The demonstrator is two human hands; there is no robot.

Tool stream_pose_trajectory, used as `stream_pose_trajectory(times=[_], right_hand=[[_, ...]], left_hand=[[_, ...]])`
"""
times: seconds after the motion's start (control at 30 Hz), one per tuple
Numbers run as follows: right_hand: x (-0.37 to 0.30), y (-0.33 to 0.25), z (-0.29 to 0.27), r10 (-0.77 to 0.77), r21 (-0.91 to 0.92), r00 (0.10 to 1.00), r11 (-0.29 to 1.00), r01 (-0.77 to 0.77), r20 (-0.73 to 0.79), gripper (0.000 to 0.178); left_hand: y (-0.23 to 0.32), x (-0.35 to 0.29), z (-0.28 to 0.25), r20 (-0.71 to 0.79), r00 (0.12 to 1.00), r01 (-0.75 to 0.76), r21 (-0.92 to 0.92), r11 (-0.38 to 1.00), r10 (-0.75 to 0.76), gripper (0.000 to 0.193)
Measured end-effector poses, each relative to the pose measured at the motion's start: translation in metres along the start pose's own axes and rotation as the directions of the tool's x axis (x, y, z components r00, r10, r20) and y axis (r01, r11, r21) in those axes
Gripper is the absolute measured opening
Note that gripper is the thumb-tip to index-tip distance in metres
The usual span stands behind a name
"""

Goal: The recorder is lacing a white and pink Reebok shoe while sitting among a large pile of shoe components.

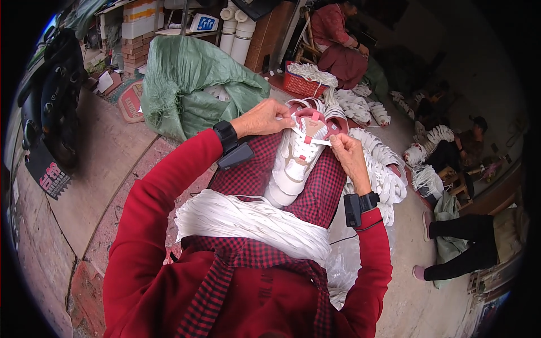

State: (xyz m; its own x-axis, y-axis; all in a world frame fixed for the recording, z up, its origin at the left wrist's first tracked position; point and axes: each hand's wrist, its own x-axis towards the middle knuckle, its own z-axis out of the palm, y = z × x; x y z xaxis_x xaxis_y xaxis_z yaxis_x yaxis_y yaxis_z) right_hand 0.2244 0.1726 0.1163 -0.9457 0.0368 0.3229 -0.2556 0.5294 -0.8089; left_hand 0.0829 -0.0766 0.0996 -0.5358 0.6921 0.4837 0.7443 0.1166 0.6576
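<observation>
A white sneaker (288,174) with beige and dark pink parts rests on my lap, its toe toward me. White lace crosses its tongue. My left hand (264,118) pinches at the shoelace on the left side of the opening. On the right side, my right hand (350,158) grips the flat white shoelace (321,142) between thumb and fingers. A thick bundle of white laces (251,225) lies across my lap below the toe. Beside my right hand, more white shoes (380,169) are piled together. Part of a second shoe shows behind the sneaker's opening.
A large green woven sack (194,84) stands ahead on the left. A red basket (303,84) holds white laces or shoes. Other people sit at the far right among shoe heaps, and a person in black trousers (465,239) is on the right. A motorbike (53,107) stands at far left.
</observation>
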Motion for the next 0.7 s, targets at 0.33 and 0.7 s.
stream_pose_trajectory(times=[0.33,0.7], right_hand=[[0.02,-0.042,-0.007,-0.068,0.001,0.993,0.998,0.068,0.101,0.034],[0.012,-0.033,-0.019,0.06,-0.038,0.992,0.998,-0.056,0.108,0.033]], left_hand=[[0.051,0.0,-0.007,-0.002,0.979,-0.204,0.056,0.977,0.204,0.013],[0.026,-0.023,0.003,-0.05,0.954,-0.274,0.243,0.93,0.295,0.009]])
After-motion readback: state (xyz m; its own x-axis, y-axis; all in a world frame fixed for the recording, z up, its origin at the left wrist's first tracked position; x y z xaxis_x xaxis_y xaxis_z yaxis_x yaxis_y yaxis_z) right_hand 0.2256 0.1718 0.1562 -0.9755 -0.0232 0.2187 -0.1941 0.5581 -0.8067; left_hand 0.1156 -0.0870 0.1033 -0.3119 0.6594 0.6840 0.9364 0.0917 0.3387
